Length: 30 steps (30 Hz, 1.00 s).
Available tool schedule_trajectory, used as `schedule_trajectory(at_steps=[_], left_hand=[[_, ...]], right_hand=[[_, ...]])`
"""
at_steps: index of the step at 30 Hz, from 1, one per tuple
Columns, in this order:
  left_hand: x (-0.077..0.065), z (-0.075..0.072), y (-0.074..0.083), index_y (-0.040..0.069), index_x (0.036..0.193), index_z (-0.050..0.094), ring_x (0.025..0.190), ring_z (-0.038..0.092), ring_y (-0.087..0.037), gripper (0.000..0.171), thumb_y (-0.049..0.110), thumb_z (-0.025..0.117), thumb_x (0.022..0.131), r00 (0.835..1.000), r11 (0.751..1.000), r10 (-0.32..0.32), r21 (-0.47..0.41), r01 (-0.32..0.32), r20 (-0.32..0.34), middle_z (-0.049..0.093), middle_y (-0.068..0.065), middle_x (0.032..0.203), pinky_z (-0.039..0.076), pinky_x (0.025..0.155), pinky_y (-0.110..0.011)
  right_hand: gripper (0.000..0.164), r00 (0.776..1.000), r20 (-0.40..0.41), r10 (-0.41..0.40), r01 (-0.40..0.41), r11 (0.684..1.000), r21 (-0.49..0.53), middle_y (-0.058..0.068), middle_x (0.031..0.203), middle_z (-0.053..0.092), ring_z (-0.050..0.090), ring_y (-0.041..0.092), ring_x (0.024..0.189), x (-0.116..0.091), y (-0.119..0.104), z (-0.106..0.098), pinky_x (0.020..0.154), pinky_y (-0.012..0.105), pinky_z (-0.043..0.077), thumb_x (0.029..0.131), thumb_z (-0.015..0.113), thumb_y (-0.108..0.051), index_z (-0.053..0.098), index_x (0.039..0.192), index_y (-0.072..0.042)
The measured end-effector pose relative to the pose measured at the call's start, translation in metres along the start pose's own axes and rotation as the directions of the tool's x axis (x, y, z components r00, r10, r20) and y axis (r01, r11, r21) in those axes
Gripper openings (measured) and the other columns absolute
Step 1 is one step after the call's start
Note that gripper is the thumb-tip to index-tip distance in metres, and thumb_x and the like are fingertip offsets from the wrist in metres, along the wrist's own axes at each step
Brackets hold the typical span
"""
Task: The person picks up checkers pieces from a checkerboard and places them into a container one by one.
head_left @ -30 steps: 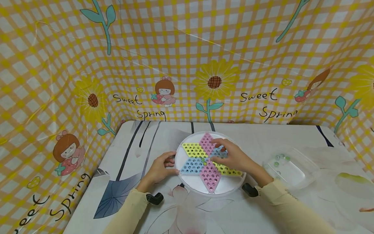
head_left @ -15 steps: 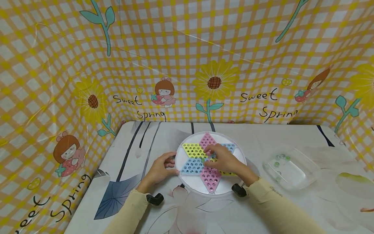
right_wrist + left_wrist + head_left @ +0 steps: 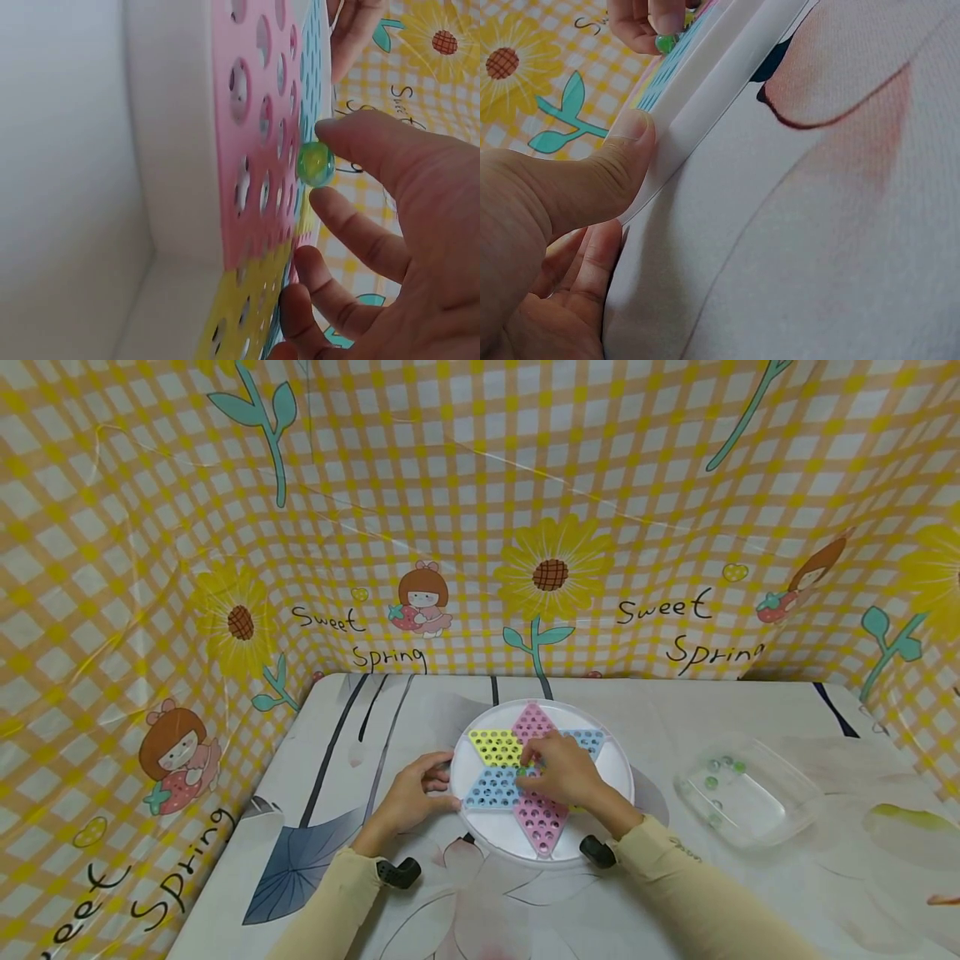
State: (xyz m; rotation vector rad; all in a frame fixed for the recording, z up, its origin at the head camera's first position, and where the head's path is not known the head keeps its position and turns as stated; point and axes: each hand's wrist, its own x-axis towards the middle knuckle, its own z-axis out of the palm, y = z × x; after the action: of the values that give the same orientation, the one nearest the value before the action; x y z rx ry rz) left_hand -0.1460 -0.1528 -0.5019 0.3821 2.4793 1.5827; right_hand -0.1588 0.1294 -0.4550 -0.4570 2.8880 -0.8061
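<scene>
A round white Chinese checkers board [image 3: 475, 839] with a coloured star of holes lies on the table. At its left edge my left hand [image 3: 412, 789] holds the rim, thumb on top and the other fingers at the outer side, as the left wrist view shows. My right hand [image 3: 566, 770] is over the star's centre. In the right wrist view, its thumb and index finger stand on either side of a green marble [image 3: 316, 163], with a slight gap at the index fingertip. The other fingers are bent close over the holes. The left wrist view shows a green marble [image 3: 665, 43] by the right fingertips.
A clear plastic tub [image 3: 798, 797] with several marbles [image 3: 711, 782] stands to the right of the board. A checked, flower-printed cloth [image 3: 480, 527] hangs behind and around the table. The tabletop [image 3: 420, 902] carries a printed flower design.
My right hand has moved left and toward me, from the board's right half to the marbles at its centre, its thumb and index finger drawing closer together. My left hand keeps its place.
</scene>
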Motion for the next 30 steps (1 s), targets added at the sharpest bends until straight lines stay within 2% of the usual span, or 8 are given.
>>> schedule_trajectory(at_steps=[9,15,23,30], left_hand=[[0.0001,0.0000,-0.0008,0.004,0.146,0.054,0.105,0.064,-0.023,0.078,0.002,0.089,0.077,1.000,1.000,0.006,-0.008,-0.006,0.000,0.063,-0.011,0.118,0.056,0.093,-0.027],[0.0007,0.0002,-0.0011,0.005,0.146,0.055,0.105,0.063,-0.023,0.077,0.002,0.090,0.077,1.000,1.000,0.005,-0.007,-0.005,-0.002,0.063,-0.011,0.119,0.056,0.093,-0.027],[0.0005,0.0004,-0.0012,0.006,0.146,0.055,0.105,0.063,-0.022,0.077,0.002,0.090,0.077,1.000,1.000,-0.008,-0.014,0.008,-0.007,0.063,-0.010,0.118,0.056,0.093,-0.028],[0.0007,0.0002,-0.0014,0.006,0.146,0.055,0.103,0.063,-0.021,0.078,0.003,0.090,0.077,1.000,1.000,-0.004,0.003,0.004,-0.003,0.063,-0.009,0.115,0.056,0.093,-0.028]], right_hand=[[0.022,0.999,-0.013,0.051,-0.052,0.998,-0.035,0.005,0.094,0.054,0.049,0.027,0.086,0.0016,-0.0044,0.0052,0.070,0.040,0.041,0.081,0.086,-0.030,0.069,0.085,-0.017],[0.020,0.997,-0.008,0.072,-0.072,0.997,-0.029,0.005,0.095,0.054,0.048,0.029,0.090,0.0015,-0.0069,0.0052,0.073,0.046,0.042,0.082,0.085,-0.029,0.069,0.085,-0.017],[0.019,0.996,-0.010,0.087,-0.087,0.996,-0.028,0.004,0.095,0.053,0.047,0.029,0.091,0.0020,-0.0080,0.0060,0.076,0.048,0.041,0.083,0.085,-0.028,0.069,0.086,-0.017],[0.017,0.997,-0.017,0.072,-0.072,0.997,0.023,0.004,0.093,0.055,0.048,0.026,0.088,0.0009,-0.0084,0.0041,0.073,0.041,0.040,0.083,0.084,-0.024,0.071,0.089,-0.015]])
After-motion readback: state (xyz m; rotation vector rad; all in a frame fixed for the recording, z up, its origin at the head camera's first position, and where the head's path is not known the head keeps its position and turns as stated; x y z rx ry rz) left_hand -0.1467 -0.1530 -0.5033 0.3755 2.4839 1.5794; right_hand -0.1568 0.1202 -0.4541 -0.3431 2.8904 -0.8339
